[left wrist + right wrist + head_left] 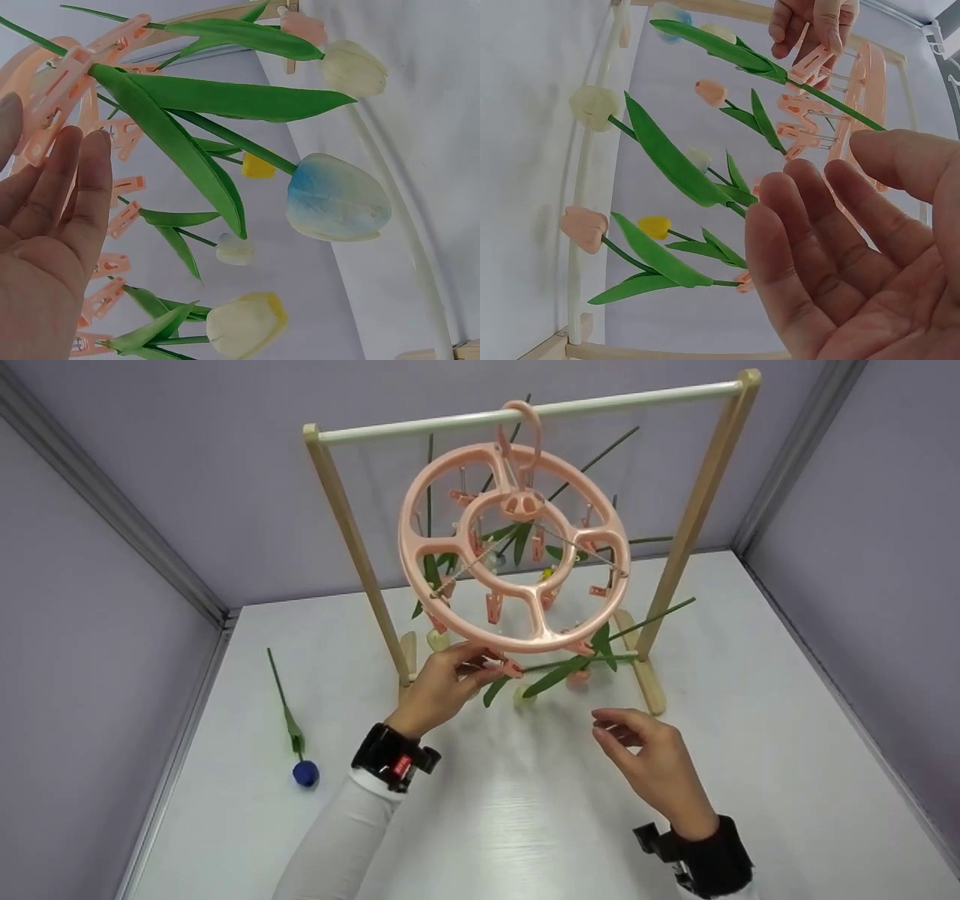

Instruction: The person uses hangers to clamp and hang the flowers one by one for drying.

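A round pink clip hanger point(540, 641) hangs by its hook with several tulips clipped upside down around it. My left hand point(442, 682) pinches a pink clip point(56, 105) at the hanger's near edge. At that clip is the green stem of a blue-and-white tulip point(337, 199), its bloom pointing down. My right hand point(652, 757) is to the right, apart from the hanger in the head view, fingers loosely bent and holding nothing. In the right wrist view, the stem point(840, 109) runs toward the right thumb; contact cannot be told.
The hanger's hook is over the white bar point(637, 397) of a wooden stand point(701, 517). A blue tulip point(306, 773) lies on the white table point(495, 840) at the left. Other clipped tulips include a yellow one point(654, 228) and a pink one point(583, 229). Grey walls enclose the table.
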Demonstrator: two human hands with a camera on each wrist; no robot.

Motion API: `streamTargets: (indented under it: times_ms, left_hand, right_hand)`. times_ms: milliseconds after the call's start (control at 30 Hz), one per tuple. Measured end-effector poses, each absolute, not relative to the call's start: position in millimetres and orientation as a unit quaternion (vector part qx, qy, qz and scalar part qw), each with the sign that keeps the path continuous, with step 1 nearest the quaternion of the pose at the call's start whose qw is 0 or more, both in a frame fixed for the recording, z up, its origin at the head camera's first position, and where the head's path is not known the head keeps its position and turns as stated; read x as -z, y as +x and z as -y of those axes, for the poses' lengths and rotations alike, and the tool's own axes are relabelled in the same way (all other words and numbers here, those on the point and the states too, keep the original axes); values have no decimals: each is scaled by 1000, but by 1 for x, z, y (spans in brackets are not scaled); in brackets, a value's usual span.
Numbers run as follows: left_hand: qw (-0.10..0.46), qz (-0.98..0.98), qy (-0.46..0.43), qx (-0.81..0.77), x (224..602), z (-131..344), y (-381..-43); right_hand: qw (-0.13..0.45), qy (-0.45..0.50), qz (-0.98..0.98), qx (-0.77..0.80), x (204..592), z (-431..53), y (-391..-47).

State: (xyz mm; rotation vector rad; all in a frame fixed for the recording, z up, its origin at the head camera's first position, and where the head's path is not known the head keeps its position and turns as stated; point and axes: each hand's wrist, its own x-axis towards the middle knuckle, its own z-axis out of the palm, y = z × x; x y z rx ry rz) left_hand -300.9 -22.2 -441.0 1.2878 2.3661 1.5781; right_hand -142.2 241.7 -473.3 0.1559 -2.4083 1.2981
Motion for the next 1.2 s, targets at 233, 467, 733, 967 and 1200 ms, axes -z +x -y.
streamTargets:
  times_ms: [233, 467, 733, 967, 1200]
  left_hand:
    - [-6, -762, 399, -510, 445, 24, -302]
    - [-18, -766, 387, -513, 447, 28, -304]
    - [-7, -777, 373, -507, 448, 34, -307]
    - [-2, -778, 371, -507, 448, 36, -309]
    - [-24, -771, 385, -506, 449, 38, -311]
  right_hand:
    - [190, 42, 864, -465, 476, -245, -141]
    - [183, 32, 868, -460, 479, -248, -141]
    - [175, 24, 871, -457, 480, -250, -141]
    - [175, 24, 871, -458, 481, -251, -142]
    - [186, 35, 867, -461, 483, -252, -143]
